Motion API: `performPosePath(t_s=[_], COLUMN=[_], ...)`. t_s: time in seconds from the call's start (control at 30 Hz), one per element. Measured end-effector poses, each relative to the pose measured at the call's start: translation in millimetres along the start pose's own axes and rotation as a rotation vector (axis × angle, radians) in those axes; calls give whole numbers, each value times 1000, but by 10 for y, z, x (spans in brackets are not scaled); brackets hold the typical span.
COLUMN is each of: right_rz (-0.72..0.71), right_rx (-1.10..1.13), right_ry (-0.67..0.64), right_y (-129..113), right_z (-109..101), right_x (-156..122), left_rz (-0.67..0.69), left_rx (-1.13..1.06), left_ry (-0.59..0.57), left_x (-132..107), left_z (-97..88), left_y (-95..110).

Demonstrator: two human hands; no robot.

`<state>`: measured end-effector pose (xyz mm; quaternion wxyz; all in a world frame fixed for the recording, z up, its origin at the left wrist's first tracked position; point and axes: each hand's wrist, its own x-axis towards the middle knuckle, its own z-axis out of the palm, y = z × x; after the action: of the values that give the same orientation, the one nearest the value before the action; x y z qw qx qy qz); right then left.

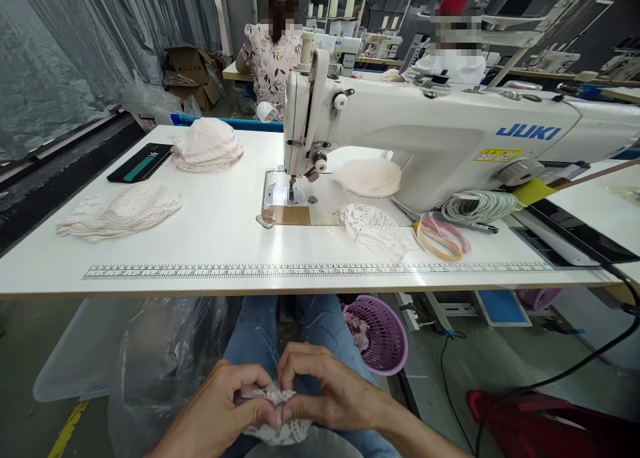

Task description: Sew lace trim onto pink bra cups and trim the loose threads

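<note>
Low over my lap, my left hand (243, 405) and my right hand (320, 388) both pinch a piece of white lace fabric (281, 433). Thumbs and fingers press on its upper edge, and the lace hangs bunched beneath them. My fingers hide part of it. On the table above stands a white sewing machine (445, 131), its presser foot (291, 190) over the metal plate. A lace piece (375, 228) lies right of the needle, and a rounded pale fabric piece (370, 177) rests behind it. Neither hand touches the table.
At the table's left are a stack of rounded fabric pieces (207, 145), a lace stack (125, 211) and a dark phone-like slab (140, 163). Coiled white cord (480, 207) and pink-yellow bands (443, 238) lie right. A purple basket (385, 338) stands below. Two people sit beyond.
</note>
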<state>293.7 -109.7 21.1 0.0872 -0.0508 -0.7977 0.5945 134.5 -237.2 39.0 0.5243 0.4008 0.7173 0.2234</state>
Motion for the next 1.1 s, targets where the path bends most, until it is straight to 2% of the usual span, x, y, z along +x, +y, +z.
performPosePath(t_s=[0.1, 0.23, 0.57, 0.73, 1.1], right_rz=[-4, 20, 108, 121, 194], right_rx=[10, -97, -27, 21, 89], right_ry=[28, 38, 140, 162, 207], right_y=[-89, -176, 11, 1, 5], right_z=[-25, -41, 42, 43, 111], right_x=[-35, -65, -72, -51, -14], left_rz=[-8, -27, 6, -22, 27], left_rx=[-22, -53, -101, -19, 31], left_ry=[10, -22, -28, -11, 27], left_x=[5, 1, 44, 21, 13], left_z=[-9, -26, 2, -6, -21], left_y=[29, 83, 60, 67, 71])
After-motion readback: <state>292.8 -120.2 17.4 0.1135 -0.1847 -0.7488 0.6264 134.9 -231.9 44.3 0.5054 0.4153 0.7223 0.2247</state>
